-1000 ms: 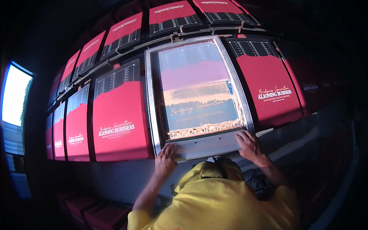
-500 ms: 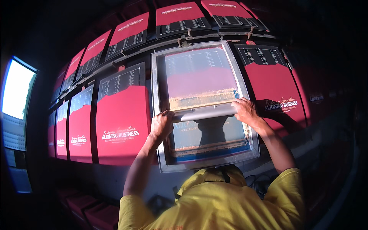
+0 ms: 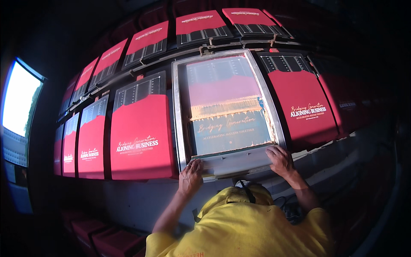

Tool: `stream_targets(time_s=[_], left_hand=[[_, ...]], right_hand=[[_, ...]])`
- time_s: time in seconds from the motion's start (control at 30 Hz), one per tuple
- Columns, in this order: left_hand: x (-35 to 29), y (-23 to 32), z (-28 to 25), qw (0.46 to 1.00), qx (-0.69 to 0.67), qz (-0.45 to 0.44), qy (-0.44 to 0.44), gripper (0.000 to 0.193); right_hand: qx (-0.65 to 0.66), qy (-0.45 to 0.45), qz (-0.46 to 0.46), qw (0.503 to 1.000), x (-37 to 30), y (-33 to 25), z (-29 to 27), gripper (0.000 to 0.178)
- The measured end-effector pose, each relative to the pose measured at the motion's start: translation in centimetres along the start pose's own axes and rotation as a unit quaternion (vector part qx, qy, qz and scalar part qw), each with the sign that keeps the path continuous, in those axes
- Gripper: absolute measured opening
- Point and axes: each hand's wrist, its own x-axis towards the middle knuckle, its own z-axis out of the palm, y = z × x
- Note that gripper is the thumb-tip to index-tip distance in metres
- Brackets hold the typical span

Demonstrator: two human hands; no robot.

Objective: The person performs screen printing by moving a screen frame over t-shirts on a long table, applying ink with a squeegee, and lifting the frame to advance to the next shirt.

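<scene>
A grey squeegee lies across the near end of the screen-printing frame. My left hand grips its left end, fingers curled over the top. At the other end, my right hand holds it the same way. The frame has metal bars and a see-through mesh. A band of peach-coloured ink crosses the mesh at mid-height, and a bluish stencil area with lettering shows between it and the squeegee. Red cloth on a dark board shows faintly through the mesh.
Beside the frame lie red printed cloths on black boards, one on the right and one on the left. A farther row of boards stands behind a metal rail. A bright window is at far left.
Both hands have drawn the squeegee toward me, from the middle of the mesh to the frame's near end. More of the lettered stencil area now shows.
</scene>
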Motion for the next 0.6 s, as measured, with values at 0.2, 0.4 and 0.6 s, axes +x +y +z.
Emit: stream_targets(time_s=[0.2,0.4,0.6], left_hand=[[-2.0,1.6,1.3,1.000,0.013,0.014,0.009,0.072],[-2.6,1.1,1.5,0.997,-0.060,0.044,0.007,0.065],[-2.0,-3.4,0.9,0.981,-0.078,-0.085,0.154,0.053]], right_hand=[[-0.008,-0.069,0.033,0.997,-2.8,-1.9,0.6,0.076],[0.001,-0.057,0.042,0.998,-3.7,-1.7,1.3,0.074],[0.064,0.198,0.207,0.956,-3.0,2.9,4.4,0.043]])
